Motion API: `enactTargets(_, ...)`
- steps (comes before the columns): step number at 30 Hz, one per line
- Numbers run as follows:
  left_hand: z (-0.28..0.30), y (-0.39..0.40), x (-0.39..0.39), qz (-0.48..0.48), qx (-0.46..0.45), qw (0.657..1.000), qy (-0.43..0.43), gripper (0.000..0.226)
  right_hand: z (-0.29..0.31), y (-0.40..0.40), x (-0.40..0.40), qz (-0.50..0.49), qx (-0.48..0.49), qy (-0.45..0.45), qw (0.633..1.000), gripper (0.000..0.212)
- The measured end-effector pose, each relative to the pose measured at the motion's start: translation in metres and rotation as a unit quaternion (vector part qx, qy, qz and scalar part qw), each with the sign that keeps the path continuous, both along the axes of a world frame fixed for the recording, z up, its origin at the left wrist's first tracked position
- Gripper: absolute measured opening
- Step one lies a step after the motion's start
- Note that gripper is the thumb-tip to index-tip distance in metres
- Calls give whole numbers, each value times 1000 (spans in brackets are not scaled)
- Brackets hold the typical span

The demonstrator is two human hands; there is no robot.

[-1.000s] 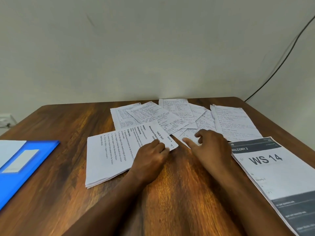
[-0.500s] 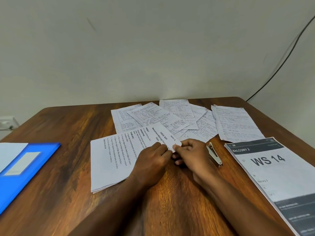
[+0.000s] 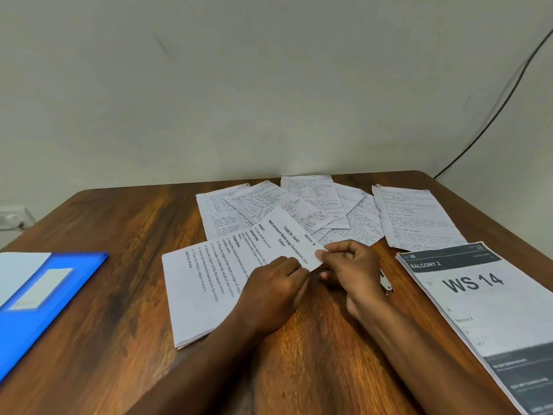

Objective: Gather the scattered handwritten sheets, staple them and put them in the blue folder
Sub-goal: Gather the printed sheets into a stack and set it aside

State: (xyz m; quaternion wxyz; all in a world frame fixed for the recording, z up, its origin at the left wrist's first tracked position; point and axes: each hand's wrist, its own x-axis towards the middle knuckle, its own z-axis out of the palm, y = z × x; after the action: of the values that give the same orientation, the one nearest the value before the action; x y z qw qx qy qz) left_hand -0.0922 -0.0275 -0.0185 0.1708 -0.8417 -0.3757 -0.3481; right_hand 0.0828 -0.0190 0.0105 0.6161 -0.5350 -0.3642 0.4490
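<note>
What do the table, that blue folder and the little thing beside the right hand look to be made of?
The brown table looks like varnished wood: streaky grain, glossy shine. The blue folder seems smooth plastic or coated card; blur leaves that open. The small silver stapler, mostly hidden behind the right hand, looks metallic, with a pale glint.

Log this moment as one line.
left hand: on printed sheet | right hand: pinching its corner | handwritten sheets: scattered | blue folder: closed

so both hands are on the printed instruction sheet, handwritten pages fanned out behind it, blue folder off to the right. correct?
One slip: the blue folder lies at the left, as the head view shows. Both the left hand and right hand hold the printed instruction sheet, with the handwritten pages fanned behind it.
</note>
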Motion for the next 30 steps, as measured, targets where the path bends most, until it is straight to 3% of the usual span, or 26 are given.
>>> enactTargets(5, 9, -3, -5, 55, -74, 986, -136, 29, 7, 4, 16, 42, -4, -26, 999, 19)
enactTargets(10, 29, 4, -36, 164, -168, 929, -285, 55, 20, 10, 47, 100, -4, -38, 994, 17)
enactTargets(15, 23, 18, -61, 207, -305, 878, -305, 92, 26, 15, 67, 141, 27, -81, 986, 16)
enactTargets(21, 22, 21, -66, 150, -410, 838, -327, 117, 29, 18, 78, 158, 93, -59, 981, 20)
enactTargets(25, 23, 21, -65, 94, -448, 808, -371, 106, 30, 19, 81, 147, 107, -9, 983, 24)
enactTargets(27, 23, 19, -62, 54, -451, 800, -392, 90, 32, 19, 80, 143, 111, 26, 983, 34)
enactTargets(30, 19, 21, -59, 13, -427, 797, -427, 55, 28, 21, 79, 120, 122, 74, 982, 32)
